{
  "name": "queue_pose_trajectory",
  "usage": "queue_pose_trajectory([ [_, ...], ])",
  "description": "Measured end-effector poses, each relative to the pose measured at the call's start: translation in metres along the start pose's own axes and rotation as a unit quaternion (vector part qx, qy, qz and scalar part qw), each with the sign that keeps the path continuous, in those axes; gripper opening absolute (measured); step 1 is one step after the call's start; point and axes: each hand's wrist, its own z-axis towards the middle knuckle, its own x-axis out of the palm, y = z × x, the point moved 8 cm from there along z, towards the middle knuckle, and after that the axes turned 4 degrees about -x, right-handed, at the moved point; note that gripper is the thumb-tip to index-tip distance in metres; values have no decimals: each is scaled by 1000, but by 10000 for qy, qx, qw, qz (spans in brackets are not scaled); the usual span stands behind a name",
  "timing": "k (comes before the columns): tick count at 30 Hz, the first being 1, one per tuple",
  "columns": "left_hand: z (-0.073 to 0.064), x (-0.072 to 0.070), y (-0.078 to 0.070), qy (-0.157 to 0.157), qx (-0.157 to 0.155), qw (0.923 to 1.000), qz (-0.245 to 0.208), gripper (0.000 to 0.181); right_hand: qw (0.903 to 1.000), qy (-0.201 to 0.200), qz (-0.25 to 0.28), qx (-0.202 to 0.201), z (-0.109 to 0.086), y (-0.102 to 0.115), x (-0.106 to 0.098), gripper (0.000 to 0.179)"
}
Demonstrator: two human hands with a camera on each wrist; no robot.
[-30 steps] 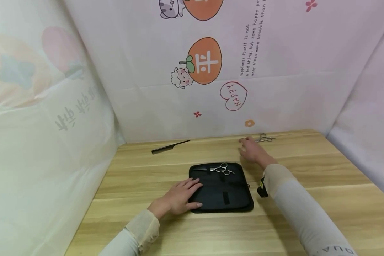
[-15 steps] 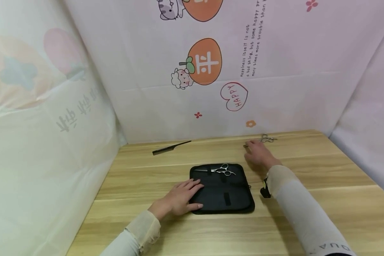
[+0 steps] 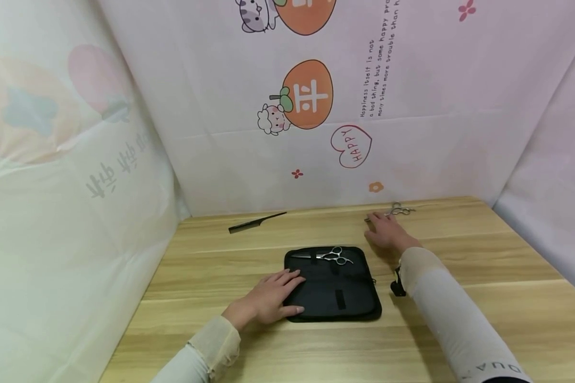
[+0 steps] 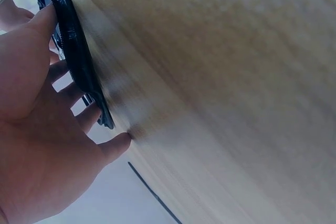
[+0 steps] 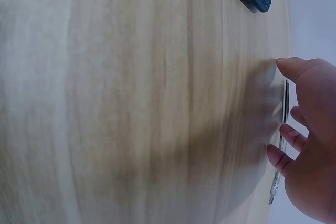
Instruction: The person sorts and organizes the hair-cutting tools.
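An unfolded black zip case [image 3: 316,306] lies on the table, with a silver pair of scissors [image 3: 336,257] tucked under a strap along its far side. My left hand [image 3: 270,298] rests on the case's left edge, fingers spread; the left wrist view shows this hand [image 4: 50,124] against the edge of the case [image 4: 79,61]. At the back, my right hand [image 3: 387,232] is over a second pair of scissors [image 3: 399,209], covering part of the blades. The right wrist view has these scissors [image 5: 275,186] just beyond the loosely bent fingers of that hand [image 5: 310,129].
A black rat-tail comb [image 3: 249,224] lies at the back left of the wooden table [image 3: 196,287]. Printed white sheets [image 3: 220,159] stand behind the table and at both sides.
My right hand has moved slightly right and nearer, over the blades of the back scissors, then stayed there. My left hand and the case have kept their places.
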Motion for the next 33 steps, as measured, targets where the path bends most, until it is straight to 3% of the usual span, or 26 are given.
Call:
queue_pose_trajectory([
  [12, -7, -12, -10, 52, -19, 10000, -1, 70, 9997, 176, 103, 106, -2, -2, 5, 65],
  [21, -7, -10, -9, 74, -86, 9999, 4, 71, 9999, 127, -17, -52, -5, -1, 4, 59],
  [27, -6, -6, -6, 7, -23, 10000, -63, 72, 9995, -176, 34, -254, -5, -1, -4, 37],
  [33, -8, -11, -11, 75, -14, 9999, -78, 71, 9986, -453, -101, -259, -6, -7, -9, 14],
])
